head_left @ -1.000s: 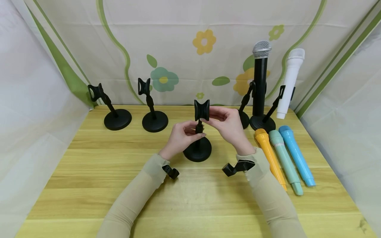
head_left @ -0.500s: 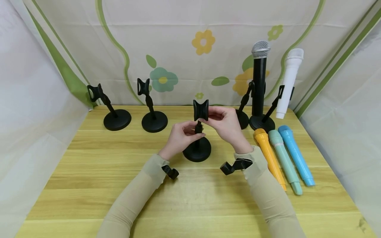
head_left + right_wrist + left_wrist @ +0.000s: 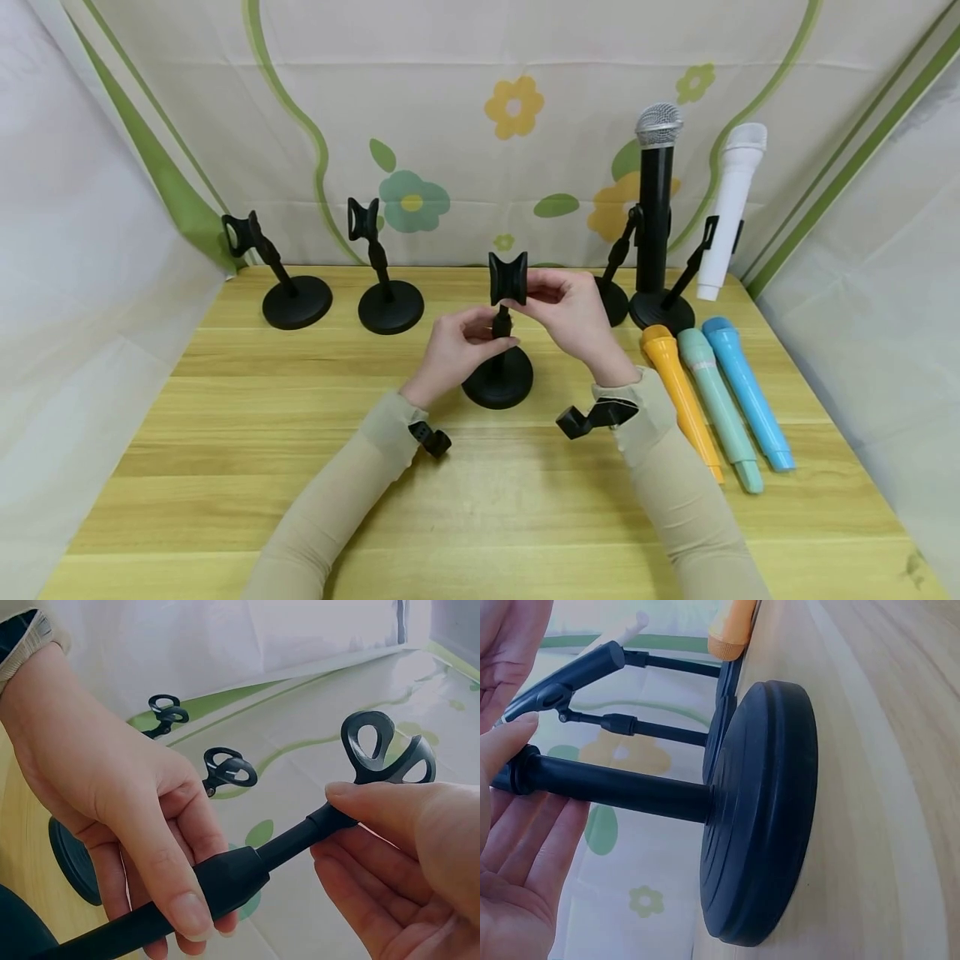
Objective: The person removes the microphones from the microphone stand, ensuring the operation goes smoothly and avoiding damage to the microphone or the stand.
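A black microphone stand (image 3: 497,379) with a round base stands upright on the table, between both hands. My left hand (image 3: 459,346) grips its pole at the thick collar, thumb across the front, as the right wrist view also shows. Just under the clip (image 3: 367,746), my right hand (image 3: 573,317) pinches the top of the thin rod between thumb and fingers. The clip is a two-lobed cradle with nothing in it. In the left wrist view the wide base (image 3: 761,817) sits on the wood and the pole runs into the left hand.
Two more black stands (image 3: 296,300) with bare clips stand at the back left. At the back right, stands hold a black microphone (image 3: 655,217) and a white microphone (image 3: 731,208). Orange (image 3: 678,396), green (image 3: 720,408) and blue (image 3: 748,392) microphones lie on the right.
Almost nothing differs. The right wrist has shifted slightly left and turned a little; both hands keep their grip on the stand, which stays in place.
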The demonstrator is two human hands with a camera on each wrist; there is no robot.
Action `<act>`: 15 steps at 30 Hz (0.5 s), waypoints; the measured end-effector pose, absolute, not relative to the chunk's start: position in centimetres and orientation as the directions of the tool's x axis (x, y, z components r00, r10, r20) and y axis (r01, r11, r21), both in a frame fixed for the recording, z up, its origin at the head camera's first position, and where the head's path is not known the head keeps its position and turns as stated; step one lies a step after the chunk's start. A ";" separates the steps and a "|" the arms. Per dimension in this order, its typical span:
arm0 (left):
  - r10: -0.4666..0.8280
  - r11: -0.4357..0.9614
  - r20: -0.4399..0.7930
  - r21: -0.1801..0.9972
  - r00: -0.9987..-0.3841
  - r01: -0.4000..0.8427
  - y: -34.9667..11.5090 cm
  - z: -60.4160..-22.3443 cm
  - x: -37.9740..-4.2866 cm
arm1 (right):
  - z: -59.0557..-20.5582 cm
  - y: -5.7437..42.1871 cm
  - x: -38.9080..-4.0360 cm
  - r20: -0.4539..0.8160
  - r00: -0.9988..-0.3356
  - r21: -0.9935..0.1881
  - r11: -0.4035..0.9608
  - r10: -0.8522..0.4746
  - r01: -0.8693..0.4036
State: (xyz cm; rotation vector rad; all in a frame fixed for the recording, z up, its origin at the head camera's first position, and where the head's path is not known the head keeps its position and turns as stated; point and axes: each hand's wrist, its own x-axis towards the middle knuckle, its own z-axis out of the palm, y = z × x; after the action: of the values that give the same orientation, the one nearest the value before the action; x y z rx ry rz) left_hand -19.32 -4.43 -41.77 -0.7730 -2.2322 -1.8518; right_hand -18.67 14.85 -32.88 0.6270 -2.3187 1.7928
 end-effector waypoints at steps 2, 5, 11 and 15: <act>0.295 0.112 0.417 0.878 -0.860 0.464 -4.4 -41.8 -19.3 | -32.8 14.9 -18.7 0.358 -0.903 -0.890 0.207 -0.237 -0.407; 0.295 0.116 0.411 0.880 -0.862 0.460 -4.5 -41.8 -19.2 | -32.8 14.9 -18.8 0.352 -0.905 -0.890 0.216 -0.238 -0.403; 0.293 0.131 0.390 0.888 -0.873 0.440 -4.6 -42.0 -19.1 | -32.8 14.9 -18.9 0.352 -0.905 -0.890 0.215 -0.238 -0.403; 0.294 0.135 0.386 0.889 -0.874 0.438 -4.6 -42.1 -19.0 | -32.9 15.0 -18.8 0.348 -0.906 -0.894 0.207 -0.240 -0.398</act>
State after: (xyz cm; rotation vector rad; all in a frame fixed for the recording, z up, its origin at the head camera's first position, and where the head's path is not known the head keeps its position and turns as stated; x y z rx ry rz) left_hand -19.05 -4.59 -42.15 -0.7380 -2.2746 -1.8498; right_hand -18.82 14.95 -32.92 0.6217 -2.3342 1.7938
